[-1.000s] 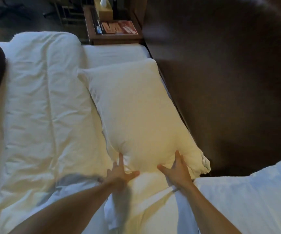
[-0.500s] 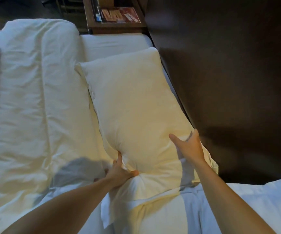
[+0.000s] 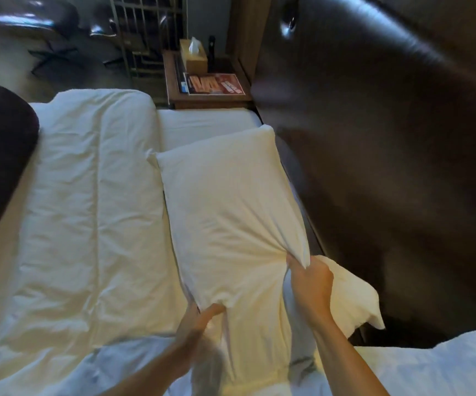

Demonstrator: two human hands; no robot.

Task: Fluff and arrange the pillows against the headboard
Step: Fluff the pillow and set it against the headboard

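nearest the camera, both forearms reach forward over white bedding. the left hand (image 3: 199, 324) is blurred; its fingers look curled into the near edge of the pillow (image 3: 231, 212), pinching the fabric. the right hand (image 3: 311, 284) is clenched on a bunch of the pillow's case at the near right corner, the cloth gathered into radiating creases there. a loose flap of the case (image 3: 354, 301) hangs to the right of that hand, beside the headboard (image 3: 388, 167). the pillow lies lengthwise on the mattress, its right long edge just beside the dark padded headboard; contact there cannot be confirmed. left of the pillow, a folded white duvet (image 3: 88, 210) runs alongside, touching it. beyond the pillow, bare sheet (image 3: 205, 124), then a wooden nightstand (image 3: 174, 92) bearing a tissue box (image 3: 194, 57) and a printed card (image 3: 214, 83).
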